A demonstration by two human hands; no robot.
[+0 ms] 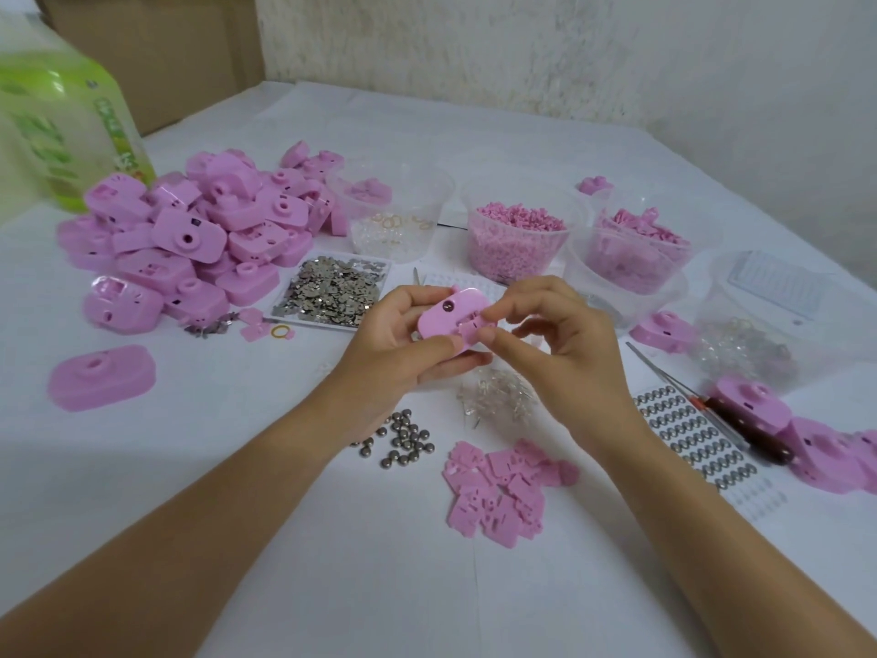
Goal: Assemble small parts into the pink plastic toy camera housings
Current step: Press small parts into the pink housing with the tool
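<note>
- Left hand (pixel 394 334) grips a pink housing (pixel 451 315) above the table (pixel 237 467), fingers curled round it.
- Right hand (pixel 560 344) pinches a small pink part (pixel 474 329) against the housing's edge.

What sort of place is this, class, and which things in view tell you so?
Probably a small hand-assembly workstation: a heap of pink camera housings, tubs of small pink parts, and a pile of metal pieces.

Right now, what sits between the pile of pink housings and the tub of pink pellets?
A clear tub holding pale rings, seen in the head view.
</note>
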